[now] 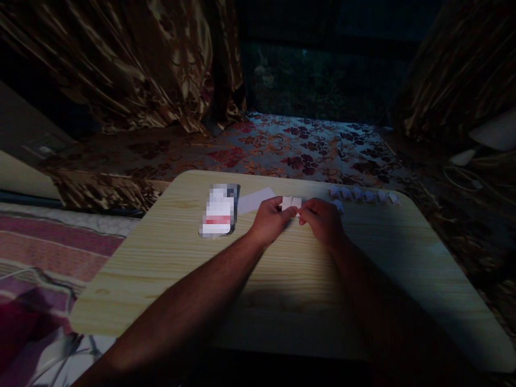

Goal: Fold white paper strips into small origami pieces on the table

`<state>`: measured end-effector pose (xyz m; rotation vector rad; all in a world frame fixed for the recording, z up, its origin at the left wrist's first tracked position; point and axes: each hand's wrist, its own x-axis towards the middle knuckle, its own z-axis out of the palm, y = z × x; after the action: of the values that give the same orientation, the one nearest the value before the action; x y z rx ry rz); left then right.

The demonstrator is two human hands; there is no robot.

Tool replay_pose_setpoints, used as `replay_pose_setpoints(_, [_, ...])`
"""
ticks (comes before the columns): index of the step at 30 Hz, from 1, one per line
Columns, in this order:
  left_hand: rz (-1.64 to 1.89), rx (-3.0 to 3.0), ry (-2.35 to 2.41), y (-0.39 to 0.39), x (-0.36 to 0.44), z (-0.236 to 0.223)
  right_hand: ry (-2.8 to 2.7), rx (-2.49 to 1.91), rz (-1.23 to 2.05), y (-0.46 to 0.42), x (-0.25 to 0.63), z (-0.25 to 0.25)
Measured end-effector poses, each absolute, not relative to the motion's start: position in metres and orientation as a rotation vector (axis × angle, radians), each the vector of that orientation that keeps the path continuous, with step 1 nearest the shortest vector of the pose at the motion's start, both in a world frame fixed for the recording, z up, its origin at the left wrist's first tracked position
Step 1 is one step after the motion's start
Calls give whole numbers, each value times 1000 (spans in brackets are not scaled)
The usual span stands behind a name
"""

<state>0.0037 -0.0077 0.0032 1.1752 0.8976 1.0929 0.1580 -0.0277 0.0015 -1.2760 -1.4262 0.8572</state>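
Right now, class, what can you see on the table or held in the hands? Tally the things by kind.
Small pale pieces at the right: 7
Flat pale sheet: 1
Pixelated rectangular item: 1
Held white piece: 1
Visible total: 10

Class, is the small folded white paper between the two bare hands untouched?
No: the left hand holds the folded white paper under its thumb.

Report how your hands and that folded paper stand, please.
Left hand, right hand: both on folded white paper. Pale sheet near left hand. No obstruction visible.
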Motion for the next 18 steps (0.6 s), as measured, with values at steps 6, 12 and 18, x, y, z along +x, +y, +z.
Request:
replay_pose_setpoints(6, [1116, 1166, 884, -7, 5, 2, -1454, -1263, 830, -27, 157, -1])
replay_pose_setpoints(12, [1093, 1221, 902, -8, 6, 1, -1407, -1290, 780, -24, 157, -5])
replay_pose_setpoints(18, [1158, 886, 768, -6, 8, 8, -1407, -1234, 771, -22, 157, -11])
